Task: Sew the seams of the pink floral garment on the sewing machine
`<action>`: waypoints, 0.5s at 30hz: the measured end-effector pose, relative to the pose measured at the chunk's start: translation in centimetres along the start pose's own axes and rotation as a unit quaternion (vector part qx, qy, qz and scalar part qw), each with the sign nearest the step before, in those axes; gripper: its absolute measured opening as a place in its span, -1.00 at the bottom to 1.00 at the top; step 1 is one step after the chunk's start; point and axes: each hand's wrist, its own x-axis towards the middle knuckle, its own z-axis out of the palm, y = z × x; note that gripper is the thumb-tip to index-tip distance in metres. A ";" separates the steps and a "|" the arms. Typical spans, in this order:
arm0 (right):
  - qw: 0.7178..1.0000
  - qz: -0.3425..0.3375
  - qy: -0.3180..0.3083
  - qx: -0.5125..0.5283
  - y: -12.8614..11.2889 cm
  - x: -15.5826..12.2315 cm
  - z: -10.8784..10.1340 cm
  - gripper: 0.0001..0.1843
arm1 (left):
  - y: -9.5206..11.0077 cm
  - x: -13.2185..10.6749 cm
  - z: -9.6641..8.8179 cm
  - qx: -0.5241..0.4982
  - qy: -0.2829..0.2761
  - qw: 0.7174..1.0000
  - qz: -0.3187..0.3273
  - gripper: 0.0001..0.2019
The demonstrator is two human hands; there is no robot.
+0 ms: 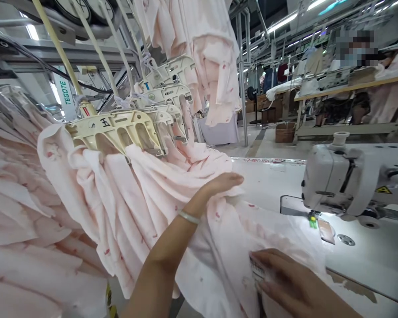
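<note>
Pale pink fabric with small red prints [232,229] spreads from the hanging clips onto the white sewing table. My left hand [224,183], with a pale bangle on its wrist, lies at the upper edge of this fabric, its fingers closed together on the cloth. Lower down, my right hand [285,278] is closed round a small dark tool with a ribbed metal part [257,269], over the same fabric. Most of that tool is hidden by the fingers. Cream plastic hanger clips [116,130] hold more pink pieces to the left of my hands.
A sewing machine [345,176] with its lamp lit stands on the white table [268,176] at right. More pink garments [215,57] hang above, and a bunch of them [26,221] hangs at left. Behind, a person [358,57] sits at another workstation.
</note>
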 end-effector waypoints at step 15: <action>0.999 -0.009 0.003 -0.035 -1.1 0.9 1.2 -0.46 | 2.2 -17.6 1.5 0.164 -0.181 0.969 0.035 -0.83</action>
